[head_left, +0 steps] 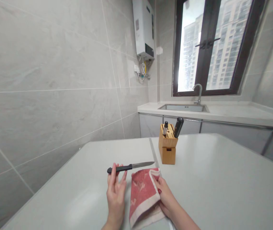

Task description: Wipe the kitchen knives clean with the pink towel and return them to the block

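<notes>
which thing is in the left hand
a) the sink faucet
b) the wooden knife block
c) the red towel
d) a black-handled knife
d, the left hand holds the black-handled knife between its fingers, while the red towel is in the right hand.

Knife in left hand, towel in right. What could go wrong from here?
The left hand seems to hold the knife only in its fingers, so it could slip and fall onto the table. The blade also reaches past the towel's top edge, close to the right hand; a careless move might cut those fingers.
</notes>
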`<state>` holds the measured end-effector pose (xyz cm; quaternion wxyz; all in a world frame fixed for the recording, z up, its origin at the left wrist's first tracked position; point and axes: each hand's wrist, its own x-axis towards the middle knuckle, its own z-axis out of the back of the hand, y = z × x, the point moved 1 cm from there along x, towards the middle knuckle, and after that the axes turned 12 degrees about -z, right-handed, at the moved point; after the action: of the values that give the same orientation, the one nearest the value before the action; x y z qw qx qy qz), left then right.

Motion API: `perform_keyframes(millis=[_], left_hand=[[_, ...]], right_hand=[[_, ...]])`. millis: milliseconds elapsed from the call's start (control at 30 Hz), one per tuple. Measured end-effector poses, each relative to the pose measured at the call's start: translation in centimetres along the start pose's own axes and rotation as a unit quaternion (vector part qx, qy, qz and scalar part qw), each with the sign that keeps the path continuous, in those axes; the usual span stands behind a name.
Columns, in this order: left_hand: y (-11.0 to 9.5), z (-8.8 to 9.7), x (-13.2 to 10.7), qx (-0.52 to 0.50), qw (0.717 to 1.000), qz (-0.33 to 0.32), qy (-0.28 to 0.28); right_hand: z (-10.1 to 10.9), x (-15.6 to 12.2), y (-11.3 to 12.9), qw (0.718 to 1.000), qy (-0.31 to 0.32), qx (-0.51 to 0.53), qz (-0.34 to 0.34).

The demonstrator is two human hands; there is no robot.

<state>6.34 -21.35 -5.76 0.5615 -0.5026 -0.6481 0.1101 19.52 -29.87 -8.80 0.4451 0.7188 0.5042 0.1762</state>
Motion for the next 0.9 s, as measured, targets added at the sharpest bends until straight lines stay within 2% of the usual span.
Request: perform_keyframes(millis=[100, 267, 400, 467, 633, 767, 900], left_hand=[[0.5, -0.1, -0.6, -0.053, 0.998, 0.03, 0.029], [0.9, 0.3, -1.4, -0.048, 0.986, 0.083, 0.139], [1.1, 0.4, -1.3, 0.015, 0.971, 0.037, 0.237], [1.3, 0.3, -1.0, 0.04, 0.964, 0.014, 0.264], [2.0, 0.4, -0.6, 0.101, 0.966, 0.018, 0.238], [2.8, 0.8, -0.7, 0.13, 0.971, 0.055, 0.195], [3.0, 0.8, -0.7, 0.134, 0.967, 0.072, 0.202]], right_hand=[[-0.1, 0.1, 0.0, 0.998, 0.01, 0.055, -0.01], [-0.4, 0.2, 0.1, 0.993, 0.044, 0.108, -0.004], [-0.3, 0.4, 0.1, 0.99, 0.039, 0.138, 0.009], [-0.3, 0.5, 0.2, 0.989, 0.04, 0.141, 0.012], [-0.5, 0.5, 0.3, 0.99, 0.045, 0.13, 0.01], [-0.5, 0.3, 0.3, 0.991, 0.031, 0.128, 0.006], [-0.7, 0.1, 0.4, 0.991, 0.033, 0.127, 0.009]])
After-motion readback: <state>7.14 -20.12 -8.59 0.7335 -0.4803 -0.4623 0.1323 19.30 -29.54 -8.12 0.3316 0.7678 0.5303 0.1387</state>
